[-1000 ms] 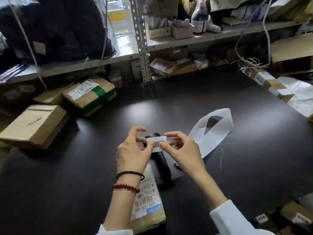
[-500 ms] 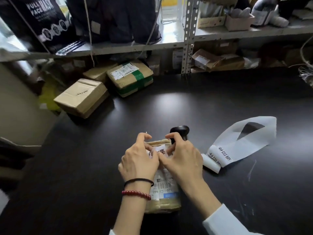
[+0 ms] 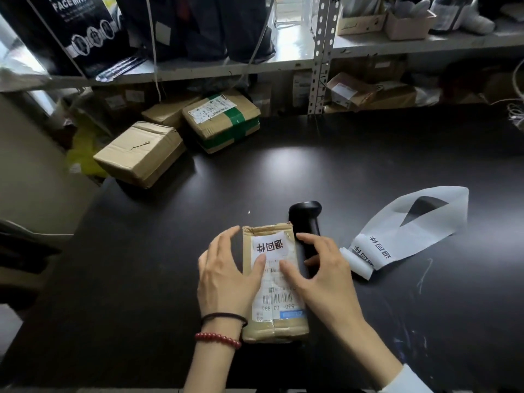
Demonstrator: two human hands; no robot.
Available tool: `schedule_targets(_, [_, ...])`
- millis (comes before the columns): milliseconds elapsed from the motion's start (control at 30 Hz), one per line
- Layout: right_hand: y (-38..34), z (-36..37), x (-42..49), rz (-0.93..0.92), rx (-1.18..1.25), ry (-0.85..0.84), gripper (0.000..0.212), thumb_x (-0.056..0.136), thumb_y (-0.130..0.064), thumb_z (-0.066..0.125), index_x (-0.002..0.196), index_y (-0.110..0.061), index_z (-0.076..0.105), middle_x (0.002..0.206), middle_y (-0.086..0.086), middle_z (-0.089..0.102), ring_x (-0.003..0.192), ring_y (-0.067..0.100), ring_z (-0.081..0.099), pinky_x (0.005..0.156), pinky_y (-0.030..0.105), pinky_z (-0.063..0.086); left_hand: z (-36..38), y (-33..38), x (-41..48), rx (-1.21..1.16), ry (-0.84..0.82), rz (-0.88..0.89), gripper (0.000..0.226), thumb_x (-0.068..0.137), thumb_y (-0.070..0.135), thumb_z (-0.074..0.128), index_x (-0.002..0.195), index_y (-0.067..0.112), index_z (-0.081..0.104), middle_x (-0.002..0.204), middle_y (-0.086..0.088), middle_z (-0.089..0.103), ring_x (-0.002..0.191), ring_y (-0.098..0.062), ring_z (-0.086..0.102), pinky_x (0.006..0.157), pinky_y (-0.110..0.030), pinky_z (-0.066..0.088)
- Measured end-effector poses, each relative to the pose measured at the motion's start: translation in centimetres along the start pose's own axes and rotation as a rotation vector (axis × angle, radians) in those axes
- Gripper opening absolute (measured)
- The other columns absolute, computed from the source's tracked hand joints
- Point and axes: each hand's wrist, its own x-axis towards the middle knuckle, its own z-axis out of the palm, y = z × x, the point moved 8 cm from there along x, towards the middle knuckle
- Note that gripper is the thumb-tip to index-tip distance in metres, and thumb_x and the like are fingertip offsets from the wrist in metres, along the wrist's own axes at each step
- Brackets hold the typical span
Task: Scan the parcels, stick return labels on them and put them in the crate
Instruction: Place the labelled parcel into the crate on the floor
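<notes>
Return label (image 3: 270, 246) now on parcel (image 3: 274, 282) at table's near edge, scanner (image 3: 306, 231) just beside; left hand (image 3: 226, 276) & right hand (image 3: 326, 276) spread wide, thumbs pressing; label step looks done, next: lift parcel to crate, not in view

Parcel depot or stockroom, slotted metal shelving (image 3: 319, 52), taped cardboard parcels (image 3: 224, 120), barcode scanner (image 3: 306, 222), dark worktable (image 3: 368, 165)

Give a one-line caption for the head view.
Both hands, left and right, rest on a labelled parcel beside the scanner on the table.
</notes>
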Motion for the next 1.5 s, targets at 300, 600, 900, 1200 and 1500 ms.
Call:
schedule_targets(300, [2.4,2.6,-2.4,0.325,0.229,-0.268,0.023,0.093,-0.057,0.044,0.098,-0.048,0.064,0.090,-0.030,0.069,0.094,-0.004,0.063,0.092,0.027,0.047,1.6,-1.4,-1.9,-0.166,-0.154,-0.129,0.045,0.082,0.064,0.050,0.122,0.046,0.043,0.114,0.018,0.058,0.090,-0.010,0.060,0.074,-0.029,0.046])
schedule_targets(600, [1.5,-3.8,-5.4,0.277,0.436,0.033,0.020,0.091,-0.055,0.049,0.101,-0.046,0.064,0.093,-0.025,0.071,0.088,-0.004,0.068,0.084,0.027,0.052,1.0,6.1,-2.9,-0.371,-0.201,0.209,0.042,0.071,0.074,0.057,0.107,0.060,0.042,0.099,0.035,0.054,0.085,0.005,0.060,0.067,-0.023,0.051])
schedule_targets(900, [7.1,-11.4,-14.2,0.376,0.509,0.516,0.045,0.084,-0.064,0.051,0.123,-0.043,0.058,0.126,-0.009,0.061,0.119,0.009,0.057,0.102,0.043,0.046,9.6,13.4,-9.9,-0.506,-0.627,0.398,0.039,0.071,0.065,0.066,0.106,0.052,0.054,0.101,0.026,0.064,0.075,0.009,0.063,0.070,-0.023,0.054])
schedule_targets(1200, [15.3,-18.5,-25.3,0.596,0.760,0.902,0.018,0.092,-0.048,0.046,0.107,-0.049,0.056,0.094,-0.027,0.070,0.088,-0.009,0.066,0.066,0.009,0.049,19.6,22.0,-22.4,-0.368,-1.051,0.681,0.037,0.069,0.072,0.059,0.101,0.056,0.051,0.100,0.044,0.057,0.085,0.009,0.062,0.078,-0.035,0.057])
schedule_targets(1500, [26.1,-26.6,-35.8,0.737,0.827,1.096,0.018,0.089,-0.052,0.049,0.106,-0.052,0.055,0.099,-0.029,0.069,0.091,-0.007,0.066,0.073,0.015,0.051,29.8,25.7,-38.0,-0.140,-1.391,0.793,0.034,0.075,0.067,0.059,0.101,0.052,0.043,0.103,0.029,0.055,0.087,0.013,0.058,0.078,-0.022,0.054])
